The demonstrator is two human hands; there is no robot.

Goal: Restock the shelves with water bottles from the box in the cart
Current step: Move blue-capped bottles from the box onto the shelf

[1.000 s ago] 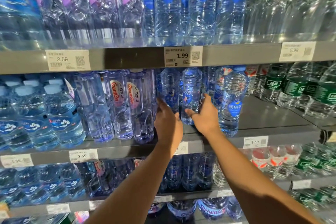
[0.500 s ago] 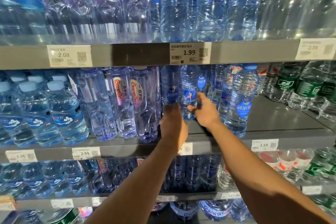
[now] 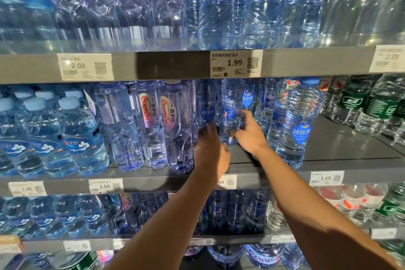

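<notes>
Both arms reach onto the middle shelf [image 3: 350,165]. Left hand [image 3: 211,149] grasps the base of one bottle [image 3: 206,107]. Just right of it, right hand [image 3: 248,133] cups a second bottle [image 3: 229,107]. Push both back upright, bases flat. Tight left against the Ganten bottles [image 3: 173,125]; bare shelf right, upper shelf edge [image 3: 171,63] close overhead.
</notes>
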